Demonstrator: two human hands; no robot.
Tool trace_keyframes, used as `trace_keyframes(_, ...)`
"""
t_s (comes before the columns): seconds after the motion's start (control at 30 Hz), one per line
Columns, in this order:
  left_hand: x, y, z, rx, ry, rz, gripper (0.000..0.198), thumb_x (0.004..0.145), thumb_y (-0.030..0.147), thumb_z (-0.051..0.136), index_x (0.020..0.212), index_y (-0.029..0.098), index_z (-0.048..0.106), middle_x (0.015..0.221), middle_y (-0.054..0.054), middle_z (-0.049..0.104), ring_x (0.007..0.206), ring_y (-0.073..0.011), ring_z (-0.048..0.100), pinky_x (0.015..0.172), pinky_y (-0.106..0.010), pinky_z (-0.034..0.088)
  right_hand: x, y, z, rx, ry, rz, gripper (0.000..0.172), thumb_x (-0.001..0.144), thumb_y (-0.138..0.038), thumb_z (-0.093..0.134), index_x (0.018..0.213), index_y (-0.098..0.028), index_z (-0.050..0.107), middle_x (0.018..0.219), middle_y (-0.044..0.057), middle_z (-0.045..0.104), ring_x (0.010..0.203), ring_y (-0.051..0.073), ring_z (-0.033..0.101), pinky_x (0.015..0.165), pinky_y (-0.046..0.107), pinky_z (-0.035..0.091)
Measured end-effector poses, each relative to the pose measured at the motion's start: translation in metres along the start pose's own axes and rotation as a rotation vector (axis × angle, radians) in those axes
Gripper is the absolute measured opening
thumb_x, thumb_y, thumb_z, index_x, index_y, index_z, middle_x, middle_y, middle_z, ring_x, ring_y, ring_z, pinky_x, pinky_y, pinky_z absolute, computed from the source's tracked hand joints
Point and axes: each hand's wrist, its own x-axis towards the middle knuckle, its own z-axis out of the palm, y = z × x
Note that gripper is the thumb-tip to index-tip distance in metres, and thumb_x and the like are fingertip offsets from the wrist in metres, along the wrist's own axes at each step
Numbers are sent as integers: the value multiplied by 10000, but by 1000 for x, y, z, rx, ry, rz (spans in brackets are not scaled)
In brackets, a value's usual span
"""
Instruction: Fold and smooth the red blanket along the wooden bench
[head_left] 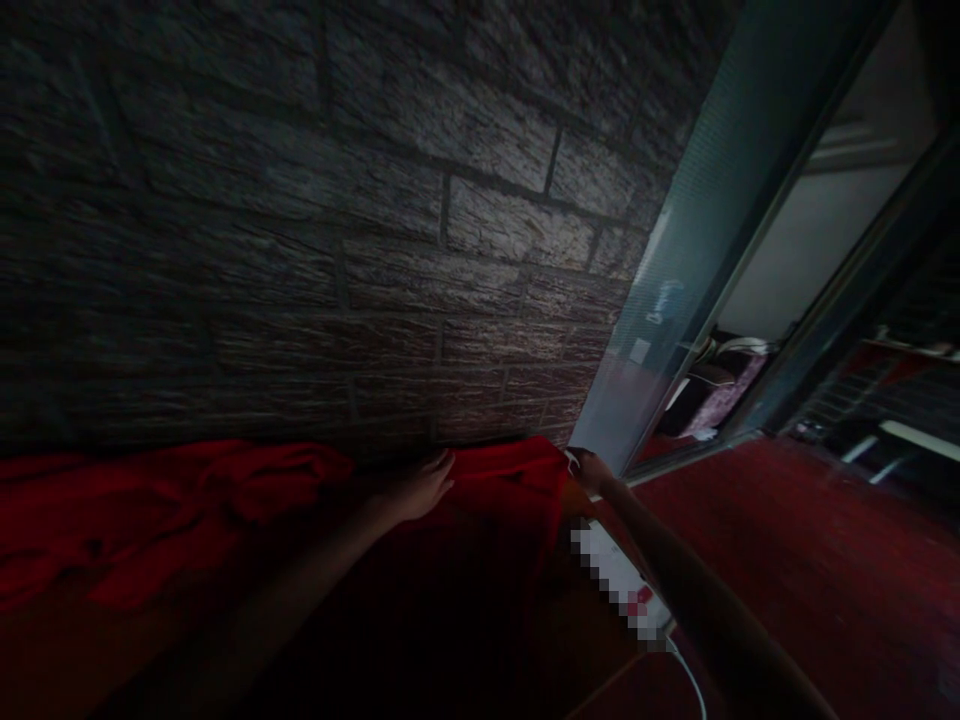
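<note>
The scene is dim. A red cloth [187, 500] lies spread over a low surface against a dark brick wall [375, 220]. My left hand [424, 485] rests on the cloth near the wall, fingers stretched out flat. My right hand [589, 468] is at the cloth's far right corner, fingers curled around its edge by the glass panel. A white power strip [619, 580] with a cord lies just under my right forearm.
A tall frosted glass panel [675, 260] and a dark door frame [840, 300] stand at the right. Beyond them is a reddish floor [787, 560] and some blurred furniture [720, 390].
</note>
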Motion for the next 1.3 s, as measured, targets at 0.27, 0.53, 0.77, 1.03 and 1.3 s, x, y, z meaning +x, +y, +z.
trace_keyframes(0.27, -29, 8, -15, -63, -22, 113, 604, 989, 520, 359, 1452, 145, 458, 1543, -152, 361, 1454, -271, 302, 1181, -465, 286, -11, -25, -2, 50, 80, 158, 398, 936, -195, 476, 1306, -140, 611, 1240, 133, 673, 1110, 228, 663, 972, 310, 505)
trace_keyframes(0.53, -138, -11, -66, -100, 8, -46, 641, 966, 608, 350, 1458, 213, 464, 1523, -74, 425, 1390, -249, 430, 1147, -396, 373, -79, -98, 1, 139, 97, 80, 299, 894, -158, 526, 1126, -176, 714, 1165, 95, 713, 1074, 204, 679, 980, 280, 493)
trace_keyframes(0.77, -222, -35, -77, -156, 116, -125, 628, 980, 594, 321, 1419, 185, 508, 1497, -82, 476, 1369, -237, 464, 1154, -412, 372, -127, -200, 28, 433, -18, -153, 311, 878, -194, 530, 1127, -192, 717, 1090, 64, 740, 936, 183, 715, 867, 292, 555)
trace_keyframes(1.03, -242, -46, -53, -82, 159, -63, 530, 1002, 498, 371, 1411, 196, 520, 1484, -82, 495, 1388, -236, 435, 1178, -437, 341, -123, -263, 58, 470, 81, -131, 292, 874, -263, 591, 1151, -195, 655, 1104, 68, 704, 934, 176, 687, 885, 295, 536)
trace_keyframes(1.3, -240, -22, -56, -38, 102, -5, 542, 1017, 495, 328, 1484, 234, 415, 1579, -61, 345, 1475, -218, 274, 1224, -463, 214, -52, -273, 57, 189, 4, -42, 570, 749, -254, 731, 1282, -104, 595, 1222, 169, 649, 1155, 285, 594, 993, 341, 459)
